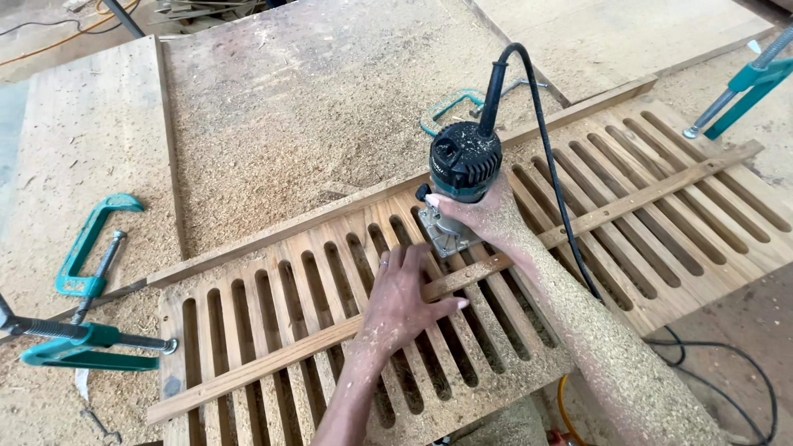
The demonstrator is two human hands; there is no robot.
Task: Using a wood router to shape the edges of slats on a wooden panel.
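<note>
Router (464, 169), black-teal, right hand (487, 216) fingers clamped | left hand (405, 293) fingers flat, apart on slotted wooden panel (661, 223)

Both my hands down, forearms reaching forward from the lower edge of view.

My left hand (405, 293) lies flat, palm down, fingers spread and pointing up-right, thumb out to the right; wrist straight. My right hand (479, 216) is curled in a closed grip, knuckles toward me, fingers wrapped leftward. Right forearm runs in from lower right, coated in sawdust; left forearm lightly dusted.
</note>
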